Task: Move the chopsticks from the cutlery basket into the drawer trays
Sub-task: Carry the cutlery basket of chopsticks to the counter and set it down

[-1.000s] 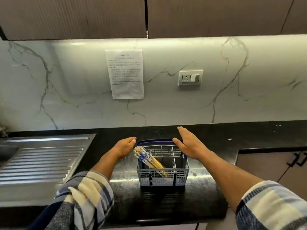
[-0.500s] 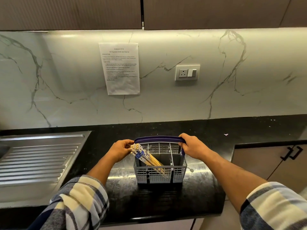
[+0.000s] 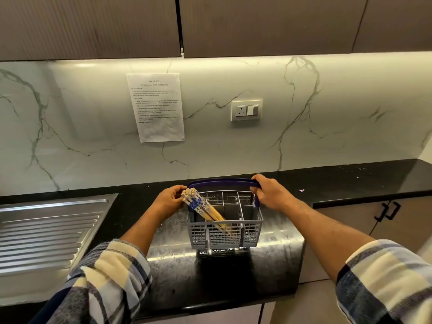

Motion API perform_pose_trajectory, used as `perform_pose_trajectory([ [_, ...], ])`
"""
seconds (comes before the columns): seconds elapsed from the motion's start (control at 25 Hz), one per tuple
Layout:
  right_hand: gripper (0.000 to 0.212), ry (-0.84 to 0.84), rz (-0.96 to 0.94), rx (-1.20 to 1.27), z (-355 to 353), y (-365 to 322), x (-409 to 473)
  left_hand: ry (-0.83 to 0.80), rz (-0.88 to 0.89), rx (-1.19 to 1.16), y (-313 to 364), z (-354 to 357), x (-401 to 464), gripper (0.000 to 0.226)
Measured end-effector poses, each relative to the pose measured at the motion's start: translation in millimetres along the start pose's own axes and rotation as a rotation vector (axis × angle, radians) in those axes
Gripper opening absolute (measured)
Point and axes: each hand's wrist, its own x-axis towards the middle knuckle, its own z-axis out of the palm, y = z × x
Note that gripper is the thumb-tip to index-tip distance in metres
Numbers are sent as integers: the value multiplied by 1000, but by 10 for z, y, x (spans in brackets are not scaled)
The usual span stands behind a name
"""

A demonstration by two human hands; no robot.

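**Desk:** What does the frame show?

**Photographer:** At lower centre, a grey slotted plastic cutlery basket (image 3: 225, 226) with a dark blue handle (image 3: 222, 182) stands on a glossy black stone countertop (image 3: 327, 181). A bundle of pale wooden chopsticks with blue-and-white patterned tops (image 3: 201, 206) leans out of its left-hand compartment, tops pointing to the upper left.

**Desk:** And the hands?

**Photographer:** The left hand (image 3: 169, 201) is curled against the basket's left end, fingers touching the chopstick tops; whether it pinches them I cannot tell. The right hand (image 3: 268, 191) is closed around the right end of the handle.

**Desk:** How will the sticks handle?

**Photographer:** Light and stiff, probably smooth enough to fan apart or slide. Best gathered as one bundle just below the patterned tops, squeezed together, with the basket steadied. No drawer or tray is in view, only a ribbed steel draining board (image 3: 46, 235) at left.
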Motion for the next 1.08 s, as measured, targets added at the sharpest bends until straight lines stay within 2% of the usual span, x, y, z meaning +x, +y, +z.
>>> perform_pose_trajectory([
  [0.24,21,86,-50,-70,-440,-10,-239,-16,78,-27,437,69,-67,25],
  [0.48,19,135,-36,-110,-473,-86,-503,-48,136,-27,551,5,-307,27],
  [0.76,19,122,-7,-75,-131,-114,-1138,-119,196,-77,176,40,-859,28],
  [0.88,19,115,31,-68,57,-62,-1637,-206,195,-142,-45,221,-1180,29],
  [1.08,19,127,129,-69,283,103,-2643,-331,206,-118,-219,699,-1777,27],
])
